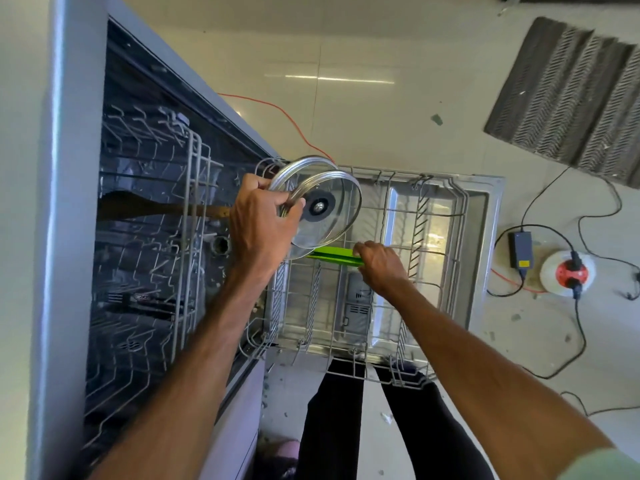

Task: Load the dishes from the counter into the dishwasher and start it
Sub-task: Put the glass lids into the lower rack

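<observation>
I look straight down into an open dishwasher [69,202]. Its lower wire rack [433,278] is pulled out over the dropped door. My left hand [263,220] grips two glass pot lids [329,209] with metal rims, held together on edge above the rack's far left corner. My right hand [379,263] pinches a flat bright green item [334,255], lying low in the middle of the lower rack, just under the lids. The upper rack [149,237] holds a wooden spoon [156,206] and some dark utensils [142,301].
A grey mat [568,98] lies on the pale tiled floor at the upper right. Black cables, a power brick [521,249] and a white and red socket reel [568,271] sit right of the door. An orange cord [287,116] runs behind the dishwasher. My legs stand below the rack.
</observation>
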`<action>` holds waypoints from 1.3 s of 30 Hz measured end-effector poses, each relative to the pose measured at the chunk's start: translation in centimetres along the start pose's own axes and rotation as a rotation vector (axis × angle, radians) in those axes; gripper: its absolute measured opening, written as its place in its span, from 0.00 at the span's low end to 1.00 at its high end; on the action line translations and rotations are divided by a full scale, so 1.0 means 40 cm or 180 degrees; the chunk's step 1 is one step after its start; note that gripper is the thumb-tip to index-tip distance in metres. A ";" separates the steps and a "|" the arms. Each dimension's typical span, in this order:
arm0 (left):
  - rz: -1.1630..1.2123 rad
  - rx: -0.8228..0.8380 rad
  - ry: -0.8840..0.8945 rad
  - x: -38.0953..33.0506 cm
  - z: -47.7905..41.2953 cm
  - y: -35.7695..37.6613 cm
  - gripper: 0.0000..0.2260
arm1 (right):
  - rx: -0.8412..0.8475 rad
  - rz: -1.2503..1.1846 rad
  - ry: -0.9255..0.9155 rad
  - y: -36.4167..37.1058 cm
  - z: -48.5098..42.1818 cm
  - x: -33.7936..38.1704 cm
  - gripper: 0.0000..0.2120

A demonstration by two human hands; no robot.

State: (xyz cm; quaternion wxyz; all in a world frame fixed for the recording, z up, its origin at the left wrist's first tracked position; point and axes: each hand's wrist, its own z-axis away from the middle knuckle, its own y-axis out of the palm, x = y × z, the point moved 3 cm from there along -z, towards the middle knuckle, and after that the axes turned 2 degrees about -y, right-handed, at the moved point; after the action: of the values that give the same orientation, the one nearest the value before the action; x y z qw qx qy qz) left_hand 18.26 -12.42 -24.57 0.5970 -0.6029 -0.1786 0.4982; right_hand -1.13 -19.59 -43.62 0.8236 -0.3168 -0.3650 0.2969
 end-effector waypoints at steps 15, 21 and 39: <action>-0.0007 0.0125 -0.0115 -0.004 0.001 0.056 0.12 | 0.0287 0.1269 -0.0443 0.073 0.021 0.002 0.18; -0.0029 0.0143 -0.0084 -0.030 0.015 0.053 0.12 | 0.0223 0.0827 -0.0168 -0.003 0.062 -0.052 0.11; 0.0104 0.0033 -0.0146 -0.050 0.047 0.039 0.10 | -0.0219 0.0873 0.0081 -0.196 0.124 -0.130 0.07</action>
State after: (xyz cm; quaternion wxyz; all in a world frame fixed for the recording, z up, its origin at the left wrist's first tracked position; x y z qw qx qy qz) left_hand 15.26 -13.38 -24.79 0.5877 -0.5911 -0.1798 0.5224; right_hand -5.90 -26.69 -37.35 0.7685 -0.3955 -0.3177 0.3900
